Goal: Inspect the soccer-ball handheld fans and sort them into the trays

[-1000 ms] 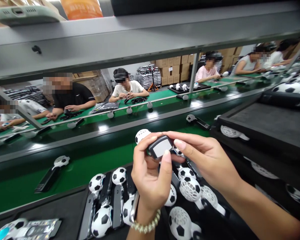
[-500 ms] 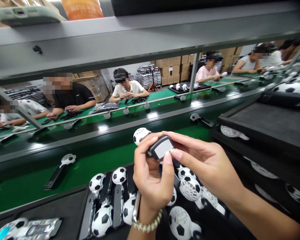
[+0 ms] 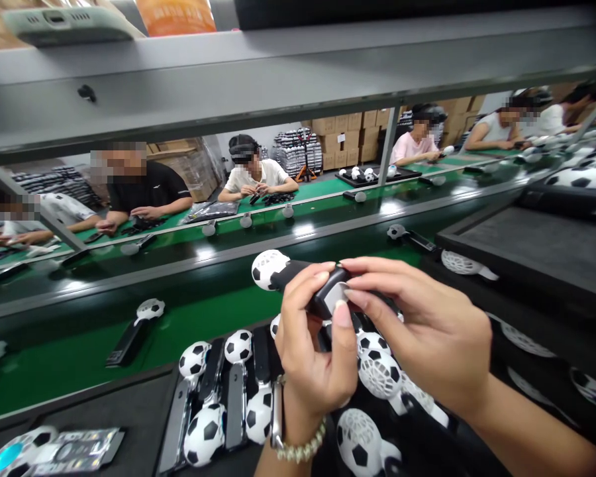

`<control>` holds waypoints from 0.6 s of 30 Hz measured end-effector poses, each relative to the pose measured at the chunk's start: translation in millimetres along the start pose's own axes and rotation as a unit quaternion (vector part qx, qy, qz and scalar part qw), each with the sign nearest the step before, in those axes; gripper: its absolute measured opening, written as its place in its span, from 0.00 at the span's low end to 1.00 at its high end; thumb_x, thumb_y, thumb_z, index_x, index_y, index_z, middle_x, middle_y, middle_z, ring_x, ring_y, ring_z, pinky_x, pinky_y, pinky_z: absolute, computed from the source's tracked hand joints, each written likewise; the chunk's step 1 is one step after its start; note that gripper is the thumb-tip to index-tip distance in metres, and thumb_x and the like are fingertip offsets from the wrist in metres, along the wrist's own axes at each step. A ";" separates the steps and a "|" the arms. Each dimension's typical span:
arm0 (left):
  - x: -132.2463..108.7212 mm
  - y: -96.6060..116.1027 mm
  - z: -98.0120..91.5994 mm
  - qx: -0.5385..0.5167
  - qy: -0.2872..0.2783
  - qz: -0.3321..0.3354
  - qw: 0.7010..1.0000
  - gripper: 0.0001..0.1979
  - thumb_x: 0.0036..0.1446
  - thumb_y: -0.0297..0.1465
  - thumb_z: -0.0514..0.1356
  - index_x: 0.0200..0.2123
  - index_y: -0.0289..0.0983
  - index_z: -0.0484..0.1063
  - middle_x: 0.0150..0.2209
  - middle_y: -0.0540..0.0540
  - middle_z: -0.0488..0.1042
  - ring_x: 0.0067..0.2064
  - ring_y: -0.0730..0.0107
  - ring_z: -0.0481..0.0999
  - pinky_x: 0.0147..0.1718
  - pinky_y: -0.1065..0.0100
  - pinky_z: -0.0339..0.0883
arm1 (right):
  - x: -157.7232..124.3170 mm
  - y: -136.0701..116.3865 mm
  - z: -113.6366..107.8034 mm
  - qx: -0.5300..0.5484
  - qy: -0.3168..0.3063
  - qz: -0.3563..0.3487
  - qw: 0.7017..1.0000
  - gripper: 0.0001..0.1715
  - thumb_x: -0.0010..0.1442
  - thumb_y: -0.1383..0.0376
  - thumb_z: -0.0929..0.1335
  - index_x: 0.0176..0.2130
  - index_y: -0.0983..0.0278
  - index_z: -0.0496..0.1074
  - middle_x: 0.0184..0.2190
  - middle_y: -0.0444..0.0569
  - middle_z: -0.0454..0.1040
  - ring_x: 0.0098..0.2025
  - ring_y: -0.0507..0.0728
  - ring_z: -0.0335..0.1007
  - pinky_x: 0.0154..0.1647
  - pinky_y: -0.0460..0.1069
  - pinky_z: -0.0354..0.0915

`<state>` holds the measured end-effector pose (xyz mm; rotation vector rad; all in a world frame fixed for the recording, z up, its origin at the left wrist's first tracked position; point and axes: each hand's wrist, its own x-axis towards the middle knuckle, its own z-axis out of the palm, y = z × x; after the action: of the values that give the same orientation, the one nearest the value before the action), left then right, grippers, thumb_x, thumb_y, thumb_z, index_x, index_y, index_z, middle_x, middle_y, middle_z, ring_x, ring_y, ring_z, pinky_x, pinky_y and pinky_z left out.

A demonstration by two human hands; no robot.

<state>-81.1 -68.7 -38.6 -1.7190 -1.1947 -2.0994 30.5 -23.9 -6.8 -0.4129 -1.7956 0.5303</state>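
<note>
My left hand [image 3: 315, 351] is wrapped round the black handle of a handheld fan [image 3: 295, 271] with a football-patterned head. The handle's end, facing me, bears a light grey sticker or film [image 3: 334, 298]. My left thumb presses on its lower edge. At its right edge, my right hand [image 3: 422, 324] pinches with thumb and fingertips, and the grey edge looks slightly raised there. Below my hands, a black tray holds several football fans [image 3: 204, 434], some with black handles and some with shiny grey ones.
A green conveyor belt [image 3: 189, 291] runs across, carrying fans such as one at left [image 3: 136, 331]. Black trays [image 3: 536, 245] are stacked at right. A clear-handled fan [image 3: 84, 454] lies lower left. A metal shelf [image 3: 288, 73] crosses overhead. Several co-workers sit opposite.
The fan has turned so more of its handle and head show to the left. My right fingers have shifted to the grey patch's right edge. Fans on the belt have shifted a little.
</note>
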 end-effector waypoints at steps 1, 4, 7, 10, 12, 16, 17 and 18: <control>-0.6 -0.1 0.0 -0.001 -0.004 -0.002 1.000 0.21 0.53 0.19 0.57 0.51 0.33 0.65 0.49 0.41 0.70 0.53 0.60 0.69 0.52 0.57 0.67 | 2.1 0.3 -0.8 0.011 -0.009 0.022 1.000 0.06 0.58 0.71 0.67 0.36 0.60 0.74 0.41 0.46 0.76 0.43 0.53 0.73 0.45 0.45 0.71; -2.6 -0.4 0.4 0.017 -0.015 -0.019 1.000 0.22 0.52 0.18 0.58 0.52 0.34 0.64 0.50 0.40 0.70 0.54 0.59 0.69 0.49 0.59 0.70 | 8.3 3.0 -3.4 0.008 -0.045 0.034 0.998 0.05 0.61 0.70 0.65 0.34 0.62 0.71 0.41 0.49 0.73 0.43 0.52 0.71 0.39 0.43 0.71; -3.3 -0.3 0.8 0.055 -0.022 -0.033 0.998 0.22 0.53 0.19 0.58 0.52 0.33 0.63 0.50 0.39 0.69 0.52 0.59 0.70 0.47 0.60 0.72 | 12.3 5.4 -4.0 -0.035 -0.063 -0.026 0.997 0.07 0.60 0.73 0.64 0.34 0.64 0.70 0.40 0.51 0.72 0.44 0.53 0.70 0.43 0.45 0.70; -1.3 -0.3 0.6 0.091 -0.025 -0.026 0.995 0.21 0.53 0.19 0.58 0.51 0.32 0.63 0.49 0.38 0.69 0.52 0.59 0.71 0.47 0.61 0.72 | 14.0 3.7 -2.9 -0.065 -0.064 -0.063 0.994 0.08 0.60 0.75 0.64 0.33 0.64 0.69 0.39 0.51 0.72 0.43 0.52 0.71 0.44 0.45 0.69; 0.7 -0.9 0.1 0.116 -0.021 -0.012 0.993 0.20 0.53 0.19 0.58 0.51 0.31 0.63 0.48 0.38 0.70 0.52 0.60 0.71 0.47 0.62 0.72 | 14.5 0.8 -2.0 -0.075 -0.066 -0.076 0.992 0.08 0.59 0.75 0.64 0.34 0.64 0.69 0.39 0.51 0.72 0.43 0.52 0.71 0.43 0.45 0.69; 3.0 -4.9 -2.8 0.156 -0.006 -0.001 0.988 0.20 0.53 0.20 0.58 0.50 0.31 0.65 0.48 0.39 0.72 0.52 0.61 0.71 0.48 0.63 0.72 | 17.6 4.6 4.3 -0.071 -0.052 -0.082 0.993 0.07 0.60 0.73 0.64 0.34 0.63 0.69 0.39 0.51 0.72 0.42 0.53 0.71 0.44 0.48 0.69; 3.2 -6.0 -3.9 0.155 0.000 -0.008 0.988 0.19 0.53 0.20 0.58 0.50 0.31 0.65 0.48 0.39 0.71 0.51 0.61 0.72 0.47 0.64 0.73 | 19.9 11.1 8.4 -0.057 -0.047 -0.076 0.994 0.06 0.60 0.72 0.64 0.33 0.63 0.68 0.39 0.51 0.72 0.42 0.54 0.71 0.45 0.49 0.69; 3.5 -6.9 -4.9 0.147 0.012 -0.027 0.989 0.19 0.54 0.21 0.58 0.50 0.31 0.66 0.48 0.39 0.71 0.50 0.62 0.73 0.44 0.66 0.75 | 23.3 20.9 14.0 -0.036 -0.042 -0.060 0.997 0.04 0.61 0.69 0.64 0.34 0.63 0.68 0.39 0.51 0.72 0.43 0.54 0.71 0.46 0.50 0.69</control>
<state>-89.8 -66.2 -38.8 -1.5398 -1.4728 -1.8518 10.8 3.9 -2.9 -0.3339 -1.9115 0.4041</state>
